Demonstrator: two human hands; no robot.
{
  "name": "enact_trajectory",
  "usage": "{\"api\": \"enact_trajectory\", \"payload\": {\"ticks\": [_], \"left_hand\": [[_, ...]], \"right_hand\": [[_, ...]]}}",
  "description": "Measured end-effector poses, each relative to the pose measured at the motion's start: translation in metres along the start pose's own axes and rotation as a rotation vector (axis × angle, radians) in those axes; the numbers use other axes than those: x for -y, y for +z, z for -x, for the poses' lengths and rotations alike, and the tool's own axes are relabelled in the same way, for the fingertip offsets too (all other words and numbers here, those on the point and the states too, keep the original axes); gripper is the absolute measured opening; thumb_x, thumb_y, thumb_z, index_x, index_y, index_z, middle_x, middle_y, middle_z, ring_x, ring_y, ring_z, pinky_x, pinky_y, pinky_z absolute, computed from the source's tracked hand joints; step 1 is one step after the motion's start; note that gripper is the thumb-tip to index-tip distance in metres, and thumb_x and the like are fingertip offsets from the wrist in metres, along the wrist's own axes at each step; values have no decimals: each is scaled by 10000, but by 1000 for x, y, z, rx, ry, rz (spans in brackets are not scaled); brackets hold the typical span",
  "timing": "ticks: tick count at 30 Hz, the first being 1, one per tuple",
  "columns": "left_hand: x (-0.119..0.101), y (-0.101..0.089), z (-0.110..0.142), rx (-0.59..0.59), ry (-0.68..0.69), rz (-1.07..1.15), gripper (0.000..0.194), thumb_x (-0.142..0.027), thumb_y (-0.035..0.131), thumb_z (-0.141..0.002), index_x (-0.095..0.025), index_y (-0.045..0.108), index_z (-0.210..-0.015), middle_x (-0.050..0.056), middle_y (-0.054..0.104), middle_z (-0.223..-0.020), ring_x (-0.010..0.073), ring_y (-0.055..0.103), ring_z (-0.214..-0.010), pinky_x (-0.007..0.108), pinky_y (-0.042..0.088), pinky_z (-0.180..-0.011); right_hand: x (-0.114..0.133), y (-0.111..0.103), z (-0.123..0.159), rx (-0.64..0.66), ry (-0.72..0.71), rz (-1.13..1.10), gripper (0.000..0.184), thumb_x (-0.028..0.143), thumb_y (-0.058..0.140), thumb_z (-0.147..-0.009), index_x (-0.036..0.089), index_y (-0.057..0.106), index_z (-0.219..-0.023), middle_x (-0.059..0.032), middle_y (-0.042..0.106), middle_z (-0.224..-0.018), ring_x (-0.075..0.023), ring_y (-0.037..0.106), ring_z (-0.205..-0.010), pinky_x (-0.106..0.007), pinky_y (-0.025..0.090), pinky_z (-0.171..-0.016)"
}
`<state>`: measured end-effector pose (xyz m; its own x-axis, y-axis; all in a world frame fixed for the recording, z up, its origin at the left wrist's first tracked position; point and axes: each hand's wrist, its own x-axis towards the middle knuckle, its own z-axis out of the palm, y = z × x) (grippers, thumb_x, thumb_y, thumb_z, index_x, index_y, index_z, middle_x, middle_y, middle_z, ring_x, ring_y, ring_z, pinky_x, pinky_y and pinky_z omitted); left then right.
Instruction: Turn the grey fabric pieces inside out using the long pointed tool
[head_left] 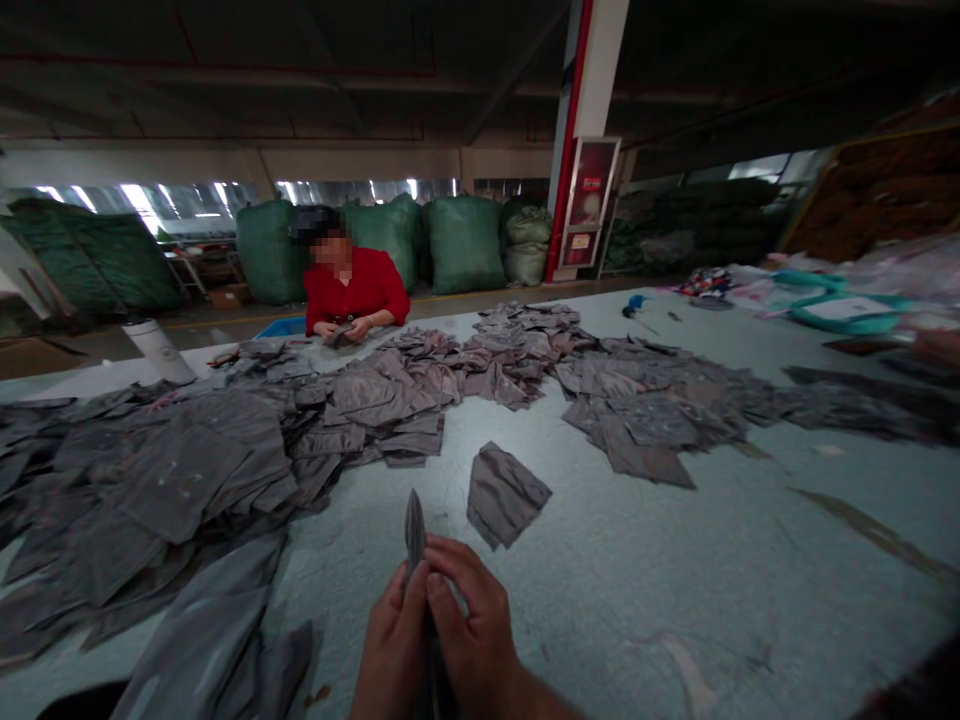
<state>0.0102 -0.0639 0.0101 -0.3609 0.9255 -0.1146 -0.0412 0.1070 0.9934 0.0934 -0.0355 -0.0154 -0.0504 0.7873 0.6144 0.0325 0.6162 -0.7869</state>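
My left hand (pixel 394 645) and my right hand (pixel 472 630) are pressed together near the bottom middle of the view, both closed on a thin grey fabric piece (pixel 414 530) that stands up edge-on between my fingers. Just beyond my hands lies a small stack of grey fabric pieces (pixel 504 492) on the pale table (pixel 675 580). A large heap of grey pieces (pixel 172 480) covers the table's left side, and more grey pieces (pixel 645 400) are spread at the back right.
A person in a red top (pixel 352 290) sits at the far side of the table, hands on a grey piece. Green sacks (pixel 465 242) line the back wall. A white cylinder (pixel 157 350) stands far left. Bags and clutter (pixel 840 305) lie far right.
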Motion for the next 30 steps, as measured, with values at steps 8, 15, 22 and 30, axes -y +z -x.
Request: {"api": "enact_trajectory", "payload": {"ticks": [8, 15, 22, 30], "left_hand": [[9, -41, -8, -78, 56, -112, 365, -507, 490, -706, -204, 640, -842, 50, 662, -881, 240, 588, -853, 330, 488, -716], [-30, -8, -39, 200, -59, 181, 392, -430, 589, -680, -169, 587, -972, 53, 663, -834, 162, 613, -744, 253, 470, -663], [5, 6, -9, 46, -23, 165, 412, -444, 603, -666, -136, 607, -940, 43, 673, -797, 170, 611, -753, 229, 462, -684], [2, 9, 3, 7, -48, 196, 370, -450, 567, -697, -144, 596, -903, 16, 648, -663, 156, 612, -637, 235, 460, -602]], "right_hand": [[0, -10, 15, 16, -20, -51, 203, 134, 455, -786, 215, 579, -926, -47, 589, -905, -158, 567, -851, -288, 488, -749], [11, 2, -14, -32, -8, -116, 148, 137, 474, -771, 193, 587, -848, -54, 568, -923, -174, 540, -911, -312, 457, -810], [11, -3, 15, -10, -83, -91, 223, 98, 441, -783, 209, 582, -915, -55, 583, -941, -165, 554, -914, -299, 474, -799], [26, -65, -9, 59, -79, 96, 162, 182, 490, -816, 237, 614, -904, -35, 620, -847, -163, 584, -795, -275, 510, -687]]}}
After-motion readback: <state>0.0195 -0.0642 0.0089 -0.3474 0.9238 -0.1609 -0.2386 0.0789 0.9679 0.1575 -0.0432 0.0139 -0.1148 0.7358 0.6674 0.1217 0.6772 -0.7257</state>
